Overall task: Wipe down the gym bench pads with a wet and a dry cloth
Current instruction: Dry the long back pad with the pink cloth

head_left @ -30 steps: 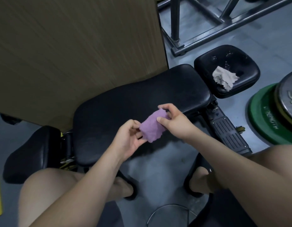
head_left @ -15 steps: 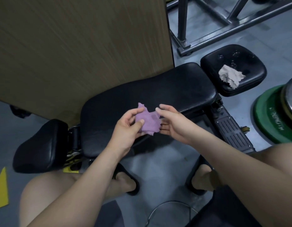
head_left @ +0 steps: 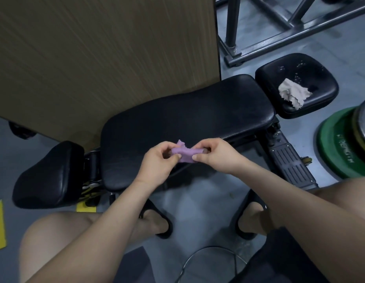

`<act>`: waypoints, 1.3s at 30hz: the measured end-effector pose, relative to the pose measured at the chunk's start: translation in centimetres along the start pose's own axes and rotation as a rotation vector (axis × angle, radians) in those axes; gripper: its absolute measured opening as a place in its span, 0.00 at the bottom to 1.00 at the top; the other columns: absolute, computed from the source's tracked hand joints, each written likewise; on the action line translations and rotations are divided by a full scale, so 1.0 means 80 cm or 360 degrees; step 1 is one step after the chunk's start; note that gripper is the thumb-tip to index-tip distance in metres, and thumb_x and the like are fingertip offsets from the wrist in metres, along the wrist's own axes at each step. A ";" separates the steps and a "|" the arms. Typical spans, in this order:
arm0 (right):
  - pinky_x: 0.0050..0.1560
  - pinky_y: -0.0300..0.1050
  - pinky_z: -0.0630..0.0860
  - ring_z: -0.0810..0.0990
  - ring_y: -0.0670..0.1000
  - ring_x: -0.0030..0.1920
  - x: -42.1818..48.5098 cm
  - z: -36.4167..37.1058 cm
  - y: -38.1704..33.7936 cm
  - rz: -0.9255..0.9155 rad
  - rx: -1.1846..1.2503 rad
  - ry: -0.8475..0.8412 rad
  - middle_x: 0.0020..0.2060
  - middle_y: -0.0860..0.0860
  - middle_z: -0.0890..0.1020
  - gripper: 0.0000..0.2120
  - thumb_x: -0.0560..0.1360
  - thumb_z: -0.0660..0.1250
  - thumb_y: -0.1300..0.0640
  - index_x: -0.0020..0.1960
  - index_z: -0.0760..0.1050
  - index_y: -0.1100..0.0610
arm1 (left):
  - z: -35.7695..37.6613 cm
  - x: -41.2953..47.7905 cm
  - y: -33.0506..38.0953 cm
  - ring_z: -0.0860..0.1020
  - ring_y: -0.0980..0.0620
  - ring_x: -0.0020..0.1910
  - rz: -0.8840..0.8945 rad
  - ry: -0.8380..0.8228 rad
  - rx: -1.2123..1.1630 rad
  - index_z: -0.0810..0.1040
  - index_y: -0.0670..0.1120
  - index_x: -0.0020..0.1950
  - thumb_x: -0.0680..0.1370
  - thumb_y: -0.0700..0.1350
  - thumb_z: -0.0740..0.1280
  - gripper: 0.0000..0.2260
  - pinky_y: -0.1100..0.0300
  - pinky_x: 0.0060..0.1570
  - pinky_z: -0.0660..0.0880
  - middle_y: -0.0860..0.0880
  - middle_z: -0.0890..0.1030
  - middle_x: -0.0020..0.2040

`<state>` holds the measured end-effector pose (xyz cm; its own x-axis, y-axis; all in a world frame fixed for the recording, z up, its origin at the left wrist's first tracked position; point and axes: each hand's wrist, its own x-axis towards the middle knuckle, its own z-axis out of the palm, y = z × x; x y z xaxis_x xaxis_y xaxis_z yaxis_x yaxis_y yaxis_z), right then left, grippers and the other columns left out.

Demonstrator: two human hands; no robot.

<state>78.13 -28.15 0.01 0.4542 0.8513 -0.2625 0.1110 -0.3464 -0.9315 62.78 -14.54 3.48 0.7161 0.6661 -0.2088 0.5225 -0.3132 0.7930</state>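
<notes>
In front of the person's knees, in the head view, two hands hold a purple cloth [head_left: 184, 155] just over the near edge of the big black pad [head_left: 187, 117]. The left hand [head_left: 157, 165] pinches the left end of the cloth, so its grip is clamped on it with thumb and fingers. The right hand [head_left: 215, 155] pinches the right end the same way, and its grip is clamped on the cloth too. The cloth is bunched up between the two hands.

Just to the right of the big pad is a small black pad [head_left: 300, 68]. A beige cloth [head_left: 293, 95] lies crumpled on it, well apart from the hands. Pale specks show on that pad. To the left is a rounded black pad [head_left: 48, 174]. A brown wood board [head_left: 95, 58] stands behind the big pad. A green weight plate [head_left: 339, 146] lies on the grey floor [head_left: 198, 201] at the right. A grey metal frame [head_left: 279, 35] is at the top right.
</notes>
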 end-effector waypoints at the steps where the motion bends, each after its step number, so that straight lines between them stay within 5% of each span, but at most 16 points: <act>1: 0.45 0.32 0.71 0.77 0.43 0.42 0.002 -0.001 0.001 -0.0007 -0.0070 0.0066 0.46 0.49 0.79 0.04 0.75 0.74 0.57 0.50 0.84 0.51 | -0.002 0.003 -0.004 0.79 0.55 0.56 0.0010 0.0018 0.0150 0.84 0.55 0.51 0.76 0.43 0.73 0.07 0.62 0.60 0.75 0.55 0.81 0.54; 4: 0.48 0.29 0.70 0.78 0.45 0.48 0.005 -0.003 0.004 0.0077 0.0186 0.0144 0.53 0.53 0.78 0.01 0.76 0.73 0.59 0.47 0.81 0.55 | -0.004 0.013 -0.011 0.78 0.55 0.58 -0.0167 -0.0058 -0.0010 0.84 0.54 0.46 0.72 0.51 0.74 0.05 0.57 0.63 0.73 0.58 0.78 0.57; 8: 0.45 0.42 0.74 0.77 0.53 0.42 0.005 0.010 0.010 0.0217 0.1227 -0.0015 0.39 0.55 0.79 0.03 0.76 0.67 0.64 0.46 0.74 0.59 | 0.013 0.023 -0.015 0.79 0.49 0.45 -0.0287 -0.0264 -0.0743 0.81 0.44 0.52 0.77 0.43 0.71 0.05 0.55 0.50 0.77 0.44 0.81 0.44; 12: 0.51 0.44 0.81 0.84 0.56 0.52 0.002 0.018 0.018 0.0270 0.1529 -0.0098 0.51 0.61 0.85 0.11 0.81 0.63 0.68 0.62 0.77 0.68 | 0.032 0.039 -0.021 0.79 0.48 0.40 -0.0285 -0.0243 -0.0690 0.80 0.41 0.53 0.80 0.40 0.71 0.04 0.57 0.44 0.80 0.39 0.79 0.41; 17: 0.52 0.39 0.76 0.83 0.47 0.48 0.025 0.014 0.023 0.0353 0.0566 0.0623 0.47 0.44 0.87 0.11 0.78 0.67 0.64 0.51 0.86 0.52 | 0.039 0.074 -0.046 0.82 0.50 0.36 -0.0323 0.0014 0.0010 0.82 0.50 0.44 0.78 0.47 0.70 0.04 0.52 0.46 0.81 0.49 0.84 0.35; 20: 0.60 0.34 0.73 0.81 0.45 0.58 0.048 0.015 0.020 -0.0146 -0.0266 0.0969 0.57 0.43 0.85 0.17 0.78 0.62 0.63 0.61 0.84 0.51 | 0.029 0.085 -0.051 0.82 0.51 0.41 -0.0320 0.0115 0.0226 0.81 0.50 0.43 0.78 0.46 0.65 0.06 0.57 0.45 0.79 0.52 0.84 0.38; 23: 0.65 0.51 0.76 0.81 0.61 0.62 0.069 0.042 0.058 -0.0665 -0.1283 0.0558 0.60 0.58 0.83 0.23 0.75 0.52 0.64 0.62 0.81 0.62 | 0.022 0.090 -0.057 0.80 0.52 0.42 -0.0284 0.0171 0.0317 0.79 0.49 0.43 0.78 0.46 0.64 0.06 0.60 0.39 0.75 0.53 0.82 0.38; 25: 0.71 0.58 0.73 0.76 0.66 0.69 0.072 0.061 0.087 -0.0672 -0.1690 0.0337 0.66 0.65 0.79 0.27 0.73 0.51 0.63 0.67 0.76 0.71 | 0.021 0.096 -0.065 0.78 0.53 0.48 -0.0214 0.0223 0.0373 0.79 0.50 0.45 0.77 0.46 0.63 0.05 0.59 0.43 0.74 0.54 0.81 0.39; 28: 0.71 0.61 0.72 0.74 0.67 0.70 0.069 0.072 0.089 -0.0592 -0.1644 0.0374 0.66 0.69 0.77 0.25 0.76 0.55 0.60 0.67 0.75 0.74 | 0.024 0.106 -0.079 0.72 0.51 0.56 -0.0053 0.0304 0.0479 0.79 0.48 0.50 0.77 0.44 0.63 0.05 0.54 0.52 0.74 0.53 0.80 0.44; 32: 0.76 0.56 0.66 0.71 0.65 0.74 0.076 0.070 0.087 -0.0717 -0.1632 0.0480 0.69 0.66 0.76 0.23 0.79 0.61 0.62 0.72 0.71 0.70 | 0.029 0.118 -0.102 0.70 0.44 0.67 0.0170 0.0427 0.0708 0.79 0.46 0.61 0.78 0.44 0.64 0.12 0.46 0.70 0.67 0.47 0.79 0.63; 36: 0.77 0.55 0.65 0.66 0.64 0.76 0.049 0.114 0.091 -0.0835 -0.1429 0.0415 0.72 0.64 0.74 0.26 0.75 0.62 0.69 0.73 0.71 0.69 | 0.031 0.120 -0.121 0.51 0.49 0.81 0.0030 0.0191 0.0900 0.65 0.54 0.78 0.84 0.51 0.56 0.21 0.44 0.79 0.44 0.51 0.59 0.81; 39: 0.74 0.54 0.69 0.71 0.60 0.73 0.036 0.111 0.101 -0.1008 -0.1522 0.0220 0.72 0.56 0.76 0.24 0.78 0.57 0.63 0.73 0.74 0.61 | 0.036 0.118 -0.132 0.45 0.52 0.82 -0.0015 0.0117 0.1032 0.56 0.58 0.81 0.85 0.55 0.49 0.23 0.44 0.79 0.40 0.54 0.51 0.83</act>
<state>72.49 -25.01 -10.52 0.1641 0.9493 0.2681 0.9508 -0.0798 -0.2993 65.36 -6.94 -8.49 0.6886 0.7081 -0.1562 0.7183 -0.6367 0.2803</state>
